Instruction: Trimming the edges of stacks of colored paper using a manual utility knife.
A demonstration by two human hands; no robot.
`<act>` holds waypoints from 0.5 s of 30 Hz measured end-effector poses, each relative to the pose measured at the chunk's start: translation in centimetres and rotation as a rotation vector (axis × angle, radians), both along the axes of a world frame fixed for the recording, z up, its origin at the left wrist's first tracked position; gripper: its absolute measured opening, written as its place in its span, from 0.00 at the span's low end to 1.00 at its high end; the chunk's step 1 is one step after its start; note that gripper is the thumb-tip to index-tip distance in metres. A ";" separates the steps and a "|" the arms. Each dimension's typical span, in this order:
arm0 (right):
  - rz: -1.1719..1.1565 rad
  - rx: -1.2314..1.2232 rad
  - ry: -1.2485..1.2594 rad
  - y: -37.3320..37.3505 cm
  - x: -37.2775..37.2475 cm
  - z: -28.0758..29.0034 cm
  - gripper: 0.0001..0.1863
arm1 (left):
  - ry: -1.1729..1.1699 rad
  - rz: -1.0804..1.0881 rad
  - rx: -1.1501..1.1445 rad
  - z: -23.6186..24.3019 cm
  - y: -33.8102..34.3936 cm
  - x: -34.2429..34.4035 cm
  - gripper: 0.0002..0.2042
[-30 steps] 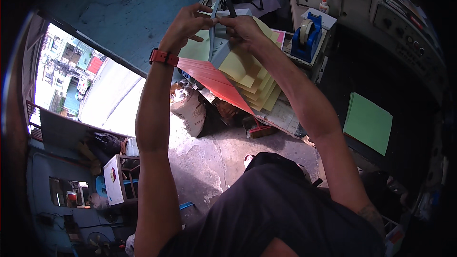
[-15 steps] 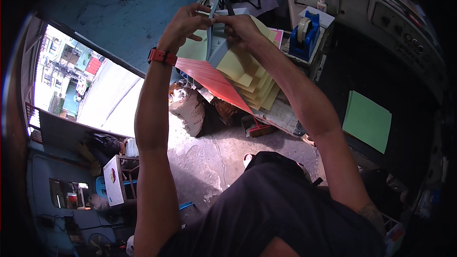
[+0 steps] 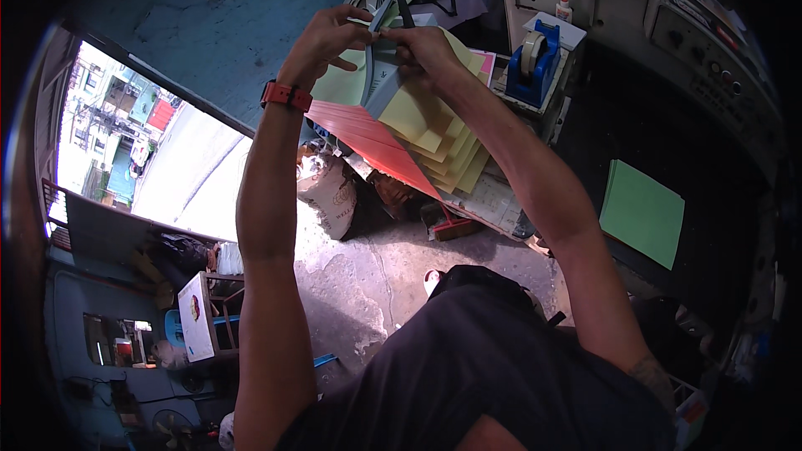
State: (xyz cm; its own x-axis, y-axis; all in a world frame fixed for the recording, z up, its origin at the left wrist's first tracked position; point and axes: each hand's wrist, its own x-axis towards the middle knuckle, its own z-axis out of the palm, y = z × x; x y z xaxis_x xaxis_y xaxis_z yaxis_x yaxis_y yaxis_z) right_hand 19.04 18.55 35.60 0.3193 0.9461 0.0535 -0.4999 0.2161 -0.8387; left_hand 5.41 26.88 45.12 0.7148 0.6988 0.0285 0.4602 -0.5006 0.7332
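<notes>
**Q:** State the position of the work.
**A:** The upright grey-white sheets [image 3: 386, 90] stand between the two hands, bent along their height. Fanned yellow sheets [image 3: 409, 121] lie to their right, a pale green sheet [image 3: 338, 88] to their left, and a red-pink stack [image 3: 376, 146] below, on the near side.

**Q:** Condition of the grip?
**A:** Left hand [image 3: 327, 40]: fingers bent, tips at the upper part of the upright sheets; whether they pinch or merely rest, I cannot tell. Right hand [image 3: 428, 46]: narrow and closed, apparently around a dark narrow strip [image 3: 404, 10] that projects above it; the strip's kind cannot be determined. Its thumb side is at the same sheets.

**Q:** Findings on good handling?
**A:** In my judgement, the left fingertips should steady the paper lightly, near the edge, since a hard squeeze could crease it. The right should bear along the sheet's line, with the strip's end clear of the left fingers. The yellow fan looks easily disturbed; the right forearm is best held off it.
</notes>
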 end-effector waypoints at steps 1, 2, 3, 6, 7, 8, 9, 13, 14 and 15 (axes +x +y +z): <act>-0.065 0.007 -0.084 -0.4 -0.1 0.1 0.08 | 0.005 -0.003 0.008 0.0 0.0 0.0 0.27; -0.146 -0.032 -0.160 -0.8 -0.1 0.3 0.08 | 0.017 -0.002 0.016 0.0 0.1 0.1 0.27; -0.130 0.014 -0.174 -1.6 -0.2 0.3 0.08 | 0.005 -0.008 0.017 0.0 0.1 0.1 0.27; -0.330 -0.039 -0.155 -5.4 -0.4 -0.2 0.12 | 0.007 0.011 0.049 0.0 0.3 0.1 0.26; -0.225 -0.036 -0.142 -7.0 -0.1 -0.3 0.12 | 0.001 0.003 0.047 -0.1 0.3 0.0 0.26; -0.126 -0.043 -0.128 -8.3 0.1 -0.4 0.12 | -0.001 -0.004 0.043 -0.2 0.4 0.0 0.26; -0.114 -0.047 -0.135 -9.2 0.2 -0.3 0.12 | -0.010 -0.013 0.033 -0.3 0.5 -0.1 0.25; -0.009 -0.099 -0.192 -11.5 -0.5 0.1 0.10 | -0.020 -0.026 0.064 -0.7 0.7 -0.1 0.25; 0.004 -0.112 -0.219 -11.8 -0.8 0.3 0.10 | -0.008 -0.024 0.075 -0.7 0.7 0.0 0.25; 0.022 -0.129 -0.230 -12.1 -1.1 0.4 0.12 | 0.004 -0.023 0.087 -0.7 0.8 0.1 0.26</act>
State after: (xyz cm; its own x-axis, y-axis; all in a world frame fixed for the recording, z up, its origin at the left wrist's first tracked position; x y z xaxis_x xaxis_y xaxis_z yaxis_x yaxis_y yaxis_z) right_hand 17.95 6.46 36.01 0.2917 0.9565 0.0006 -0.2959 0.0908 -0.9509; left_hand 5.47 27.68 44.37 0.7307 0.6773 0.0857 0.4508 -0.5729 0.6845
